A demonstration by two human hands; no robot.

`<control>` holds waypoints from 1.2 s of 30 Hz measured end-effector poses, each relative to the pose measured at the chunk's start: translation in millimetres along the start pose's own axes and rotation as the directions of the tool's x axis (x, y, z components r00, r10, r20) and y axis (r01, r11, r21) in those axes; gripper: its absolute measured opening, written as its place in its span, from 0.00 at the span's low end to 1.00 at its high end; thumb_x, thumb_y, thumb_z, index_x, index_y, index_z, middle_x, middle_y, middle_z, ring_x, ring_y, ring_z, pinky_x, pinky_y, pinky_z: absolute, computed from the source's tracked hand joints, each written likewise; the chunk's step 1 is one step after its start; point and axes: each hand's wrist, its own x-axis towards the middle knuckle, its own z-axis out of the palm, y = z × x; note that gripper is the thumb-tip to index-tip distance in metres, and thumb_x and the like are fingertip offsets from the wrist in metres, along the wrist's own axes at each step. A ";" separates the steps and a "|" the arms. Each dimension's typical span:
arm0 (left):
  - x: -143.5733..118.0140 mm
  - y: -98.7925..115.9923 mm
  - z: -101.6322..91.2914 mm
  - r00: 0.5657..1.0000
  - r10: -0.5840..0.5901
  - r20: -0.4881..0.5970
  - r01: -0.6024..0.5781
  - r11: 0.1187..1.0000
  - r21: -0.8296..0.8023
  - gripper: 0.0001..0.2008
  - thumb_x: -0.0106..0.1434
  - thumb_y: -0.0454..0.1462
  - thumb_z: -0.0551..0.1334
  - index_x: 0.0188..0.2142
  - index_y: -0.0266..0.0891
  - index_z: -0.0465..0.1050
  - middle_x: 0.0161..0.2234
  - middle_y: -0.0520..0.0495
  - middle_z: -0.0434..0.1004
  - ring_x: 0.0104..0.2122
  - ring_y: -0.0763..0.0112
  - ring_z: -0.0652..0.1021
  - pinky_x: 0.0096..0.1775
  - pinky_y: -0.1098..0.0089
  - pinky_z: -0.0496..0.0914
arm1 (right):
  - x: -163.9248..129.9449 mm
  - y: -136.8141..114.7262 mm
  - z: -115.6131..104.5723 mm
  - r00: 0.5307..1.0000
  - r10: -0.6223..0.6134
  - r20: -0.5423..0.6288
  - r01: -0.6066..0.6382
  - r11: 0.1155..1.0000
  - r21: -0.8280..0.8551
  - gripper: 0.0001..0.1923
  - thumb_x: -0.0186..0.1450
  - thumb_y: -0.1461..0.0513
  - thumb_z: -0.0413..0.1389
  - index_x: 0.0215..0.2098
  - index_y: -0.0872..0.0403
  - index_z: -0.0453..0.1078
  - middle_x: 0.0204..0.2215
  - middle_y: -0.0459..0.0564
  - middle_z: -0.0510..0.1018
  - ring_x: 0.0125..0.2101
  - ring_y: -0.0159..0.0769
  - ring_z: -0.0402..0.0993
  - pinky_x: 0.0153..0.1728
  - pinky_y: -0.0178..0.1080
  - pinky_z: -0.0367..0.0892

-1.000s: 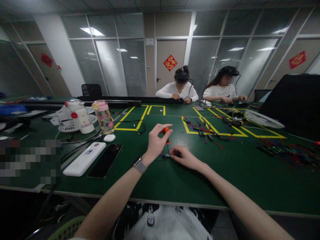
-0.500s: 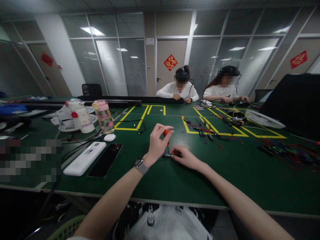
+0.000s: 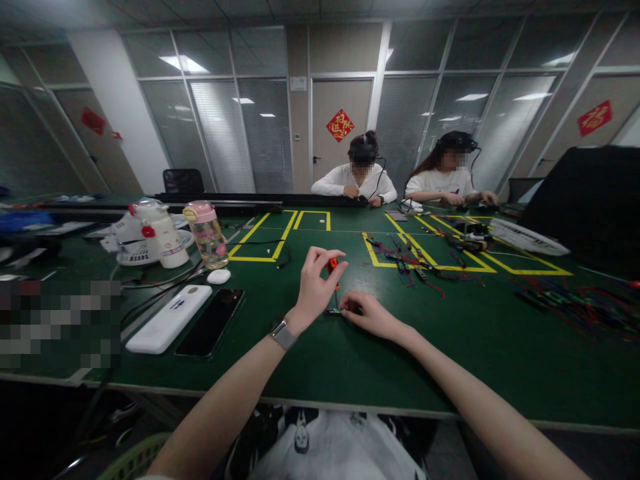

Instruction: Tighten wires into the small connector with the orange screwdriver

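My left hand [image 3: 315,283] is closed round the orange-and-black handle of a screwdriver [image 3: 333,265], thumb on one side and fingers on the other. The screwdriver stands upright, its thin shaft running down to a small circuit board [image 3: 332,311] on the green table. My right hand [image 3: 371,315] rests on the table, its thumb and fingertips pinching the board's right end. The screwdriver's tip and what it touches on the board are too small to make out.
A white power bank [image 3: 169,319], a black phone [image 3: 211,323] and a pink-lidded bottle [image 3: 207,233] stand or lie at left. Wired circuit boards [image 3: 407,257] lie ahead to the right, with a tangle of wires [image 3: 585,307] farther right. Two people sit opposite.
The screwdriver handle shows a different side, as if turned slightly in my left hand. Both my hands stay in nearly the same place. A hand of the person opposite has shifted slightly.
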 end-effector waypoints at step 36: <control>-1.0 -5.5 2.6 0.998 -0.024 0.051 0.028 0.997 -0.073 0.17 0.71 0.34 0.49 0.57 0.42 0.66 0.47 0.45 0.73 0.47 0.68 0.74 0.50 0.66 0.68 | 0.0 0.9 1.5 1.000 -0.015 -0.005 0.016 1.000 0.015 0.05 0.60 0.68 0.55 0.35 0.56 0.70 0.30 0.47 0.72 0.30 0.33 0.69 0.33 0.35 0.65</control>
